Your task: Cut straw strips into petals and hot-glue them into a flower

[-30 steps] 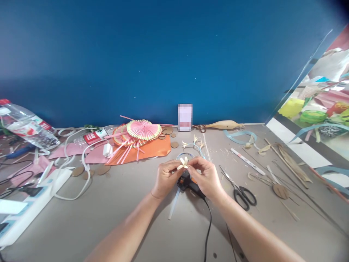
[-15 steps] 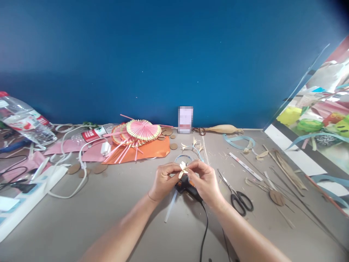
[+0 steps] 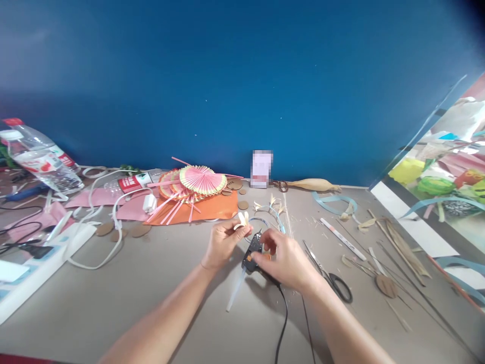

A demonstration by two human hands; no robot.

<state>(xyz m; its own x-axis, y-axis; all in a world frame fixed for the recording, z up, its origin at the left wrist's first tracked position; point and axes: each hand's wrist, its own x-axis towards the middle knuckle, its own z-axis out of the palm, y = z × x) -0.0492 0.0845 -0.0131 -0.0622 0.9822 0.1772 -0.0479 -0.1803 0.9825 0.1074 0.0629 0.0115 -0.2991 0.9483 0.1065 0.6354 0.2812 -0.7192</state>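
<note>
My left hand (image 3: 224, 242) pinches a small cream-coloured flower (image 3: 242, 221) between thumb and fingers, its petals pointing up. Just to the right, my right hand (image 3: 282, 255) has its thumb and curled fingers around the body of a black hot glue gun (image 3: 253, 247) with orange parts. The gun's nozzle points away from me, and a translucent glue stick (image 3: 235, 290) juts out of its back end. Part of the gun's handle is hidden by my right hand. Behind the hands lies a light-blue hoop carrying several small cream flowers (image 3: 272, 205).
Black-handled scissors (image 3: 339, 285), a white marker (image 3: 343, 239), dried stems and a brown wooden disc (image 3: 386, 286) lie to the right. Pink paper fans (image 3: 202, 183) rest on orange paper at the back left. A white power strip (image 3: 41, 278) and plastic bottles (image 3: 49, 162) are far left.
My right hand has let go of the flower and moved down onto the glue gun. My left hand keeps the flower and has shifted slightly left and up.
</note>
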